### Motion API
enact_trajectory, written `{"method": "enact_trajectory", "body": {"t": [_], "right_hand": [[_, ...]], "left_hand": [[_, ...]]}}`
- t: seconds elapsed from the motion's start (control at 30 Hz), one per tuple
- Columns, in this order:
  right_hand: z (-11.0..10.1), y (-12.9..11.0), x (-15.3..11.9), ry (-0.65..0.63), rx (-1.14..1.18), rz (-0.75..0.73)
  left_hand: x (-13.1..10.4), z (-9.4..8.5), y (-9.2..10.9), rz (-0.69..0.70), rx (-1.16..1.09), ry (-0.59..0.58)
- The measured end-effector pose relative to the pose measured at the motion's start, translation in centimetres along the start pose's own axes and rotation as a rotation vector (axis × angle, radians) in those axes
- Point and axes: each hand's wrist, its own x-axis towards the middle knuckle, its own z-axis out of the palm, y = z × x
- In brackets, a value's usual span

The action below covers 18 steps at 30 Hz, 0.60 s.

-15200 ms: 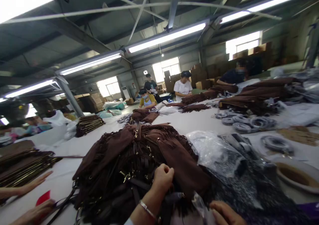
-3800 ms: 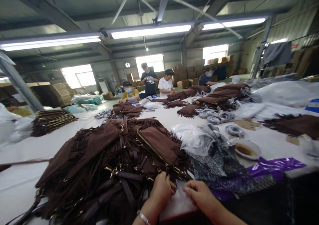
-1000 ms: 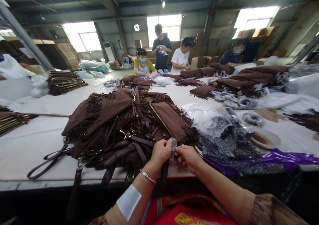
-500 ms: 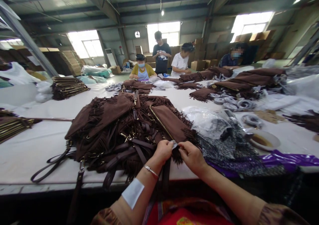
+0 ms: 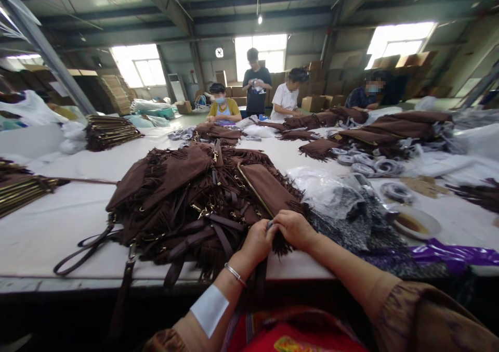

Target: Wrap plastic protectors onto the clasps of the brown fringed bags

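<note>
A big heap of brown fringed suede bags (image 5: 187,191) with straps and gold clasps lies on the white table (image 5: 50,227) in front of me. My left hand (image 5: 257,240) and my right hand (image 5: 294,230) meet at the near edge of the heap. Together they pinch a small pale piece (image 5: 269,224) against a strap and fringe of the top bag (image 5: 268,188). The piece is mostly hidden by my fingers. A silver bracelet sits on my left wrist.
Clear plastic bags (image 5: 323,188) and dark patterned pouches (image 5: 362,224) lie right of the heap, with a small dish (image 5: 415,222) and purple film (image 5: 456,253). Stacks of flat brown bags (image 5: 111,131) sit left. Several people (image 5: 224,105) work at the far end.
My hands have closed together over the small pale piece and lowered onto the fringe. The view has shifted slightly; the heap has not moved.
</note>
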Motion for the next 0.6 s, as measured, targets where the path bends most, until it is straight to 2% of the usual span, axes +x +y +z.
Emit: {"method": "enact_trajectory", "body": {"t": [0.13,0.23,0.33,0.47,0.6], "right_hand": [[-0.6,0.0,0.9,-0.034,0.007,0.043],[-0.8,0.1,1.4,-0.060,-0.014,0.012],[-1.0,0.0,1.7,-0.149,-0.061,-0.033],[-1.2,-0.3,1.9,-0.204,-0.167,-0.090],[-1.0,-0.2,1.6,-0.157,-0.264,-0.194]], "left_hand": [[0.0,0.1,-0.1,0.017,0.164,0.029],[-0.1,0.2,-0.3,-0.035,0.287,0.041],[-0.2,0.1,-0.3,-0.069,0.327,0.017],[0.2,-0.2,0.2,-0.135,0.282,-0.031],[0.9,-0.1,0.5,-0.236,0.024,-0.077]]}}
